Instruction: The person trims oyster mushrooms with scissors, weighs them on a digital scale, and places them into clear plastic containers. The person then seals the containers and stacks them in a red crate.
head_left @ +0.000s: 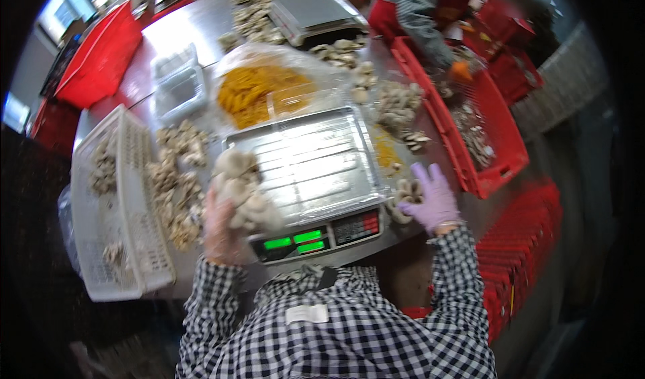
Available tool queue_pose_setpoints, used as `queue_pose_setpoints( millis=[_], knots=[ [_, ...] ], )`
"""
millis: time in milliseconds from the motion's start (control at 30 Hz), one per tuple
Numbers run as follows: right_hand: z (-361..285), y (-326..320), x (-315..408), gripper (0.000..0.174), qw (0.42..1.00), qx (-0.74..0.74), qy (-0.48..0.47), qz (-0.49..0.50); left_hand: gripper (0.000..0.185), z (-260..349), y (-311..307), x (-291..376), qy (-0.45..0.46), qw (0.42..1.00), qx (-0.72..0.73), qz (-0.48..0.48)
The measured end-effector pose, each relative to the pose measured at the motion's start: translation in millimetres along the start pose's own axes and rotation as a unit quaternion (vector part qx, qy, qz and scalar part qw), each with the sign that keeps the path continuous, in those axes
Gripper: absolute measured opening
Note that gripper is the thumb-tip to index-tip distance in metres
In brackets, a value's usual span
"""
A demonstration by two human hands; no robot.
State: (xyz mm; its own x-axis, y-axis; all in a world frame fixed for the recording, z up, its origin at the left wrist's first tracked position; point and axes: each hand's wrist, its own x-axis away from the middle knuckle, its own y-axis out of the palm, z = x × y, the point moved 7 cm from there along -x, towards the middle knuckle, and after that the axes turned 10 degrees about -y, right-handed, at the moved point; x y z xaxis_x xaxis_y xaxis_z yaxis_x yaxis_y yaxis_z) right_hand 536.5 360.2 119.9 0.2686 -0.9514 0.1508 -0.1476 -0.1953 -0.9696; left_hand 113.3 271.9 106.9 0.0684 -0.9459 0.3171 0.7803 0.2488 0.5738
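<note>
My left hand (221, 230), in a thin clear glove, holds a large cluster of pale oyster mushrooms (244, 190) over the left edge of a digital scale's metal pan (312, 165). Below the pan, the scale's display (294, 243) is lit green. To the right of the scale is my right hand (437, 200), wearing a purple glove. Its fingers are spread, and the thumb lies against a small grey mushroom cluster (407, 192) on the table. Whether the thumb presses on it cannot be made out.
A white plastic basket (121, 197) with some mushrooms stands left, beside loose mushrooms (176, 187). Beyond the scale are a clear bag of yellow-orange mushrooms (259, 91), plastic trays (179, 86) and a second scale (317, 11). A co-worker's arm (421, 18) reaches over a red crate (463, 122).
</note>
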Motion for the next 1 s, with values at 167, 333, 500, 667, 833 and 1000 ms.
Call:
queue_pose_setpoints(
  millis=[167,333,500,667,833,1000],
  knots=[
    [-65,-65,-17,0.057,0.917,-0.265,-0.176,0.239,0.093,-11,5,-13,0.001,0.986,-0.143,0.086],
    [-166,-56,-27,0.041,0.88,-0.315,-0.33,0.13,0.099,-1,-4,-5,0.042,0.953,-0.292,0.064],
    [-202,-40,-33,0.04,0.862,-0.361,-0.351,0.056,0.093,-5,-28,3,0.004,0.962,-0.254,0.102],
    [-209,-19,-43,0.046,0.842,-0.421,-0.335,0.039,0.086,1,-30,17,-0.024,0.975,-0.165,0.149],
    [-207,-11,-51,0.052,0.821,-0.51,-0.258,0.011,0.082,6,-48,18,0.006,0.977,-0.126,0.169],
    [-207,-8,-58,0.054,0.807,-0.559,-0.189,-0.019,0.075,10,-63,21,0.023,0.973,-0.112,0.199]
  ],
)
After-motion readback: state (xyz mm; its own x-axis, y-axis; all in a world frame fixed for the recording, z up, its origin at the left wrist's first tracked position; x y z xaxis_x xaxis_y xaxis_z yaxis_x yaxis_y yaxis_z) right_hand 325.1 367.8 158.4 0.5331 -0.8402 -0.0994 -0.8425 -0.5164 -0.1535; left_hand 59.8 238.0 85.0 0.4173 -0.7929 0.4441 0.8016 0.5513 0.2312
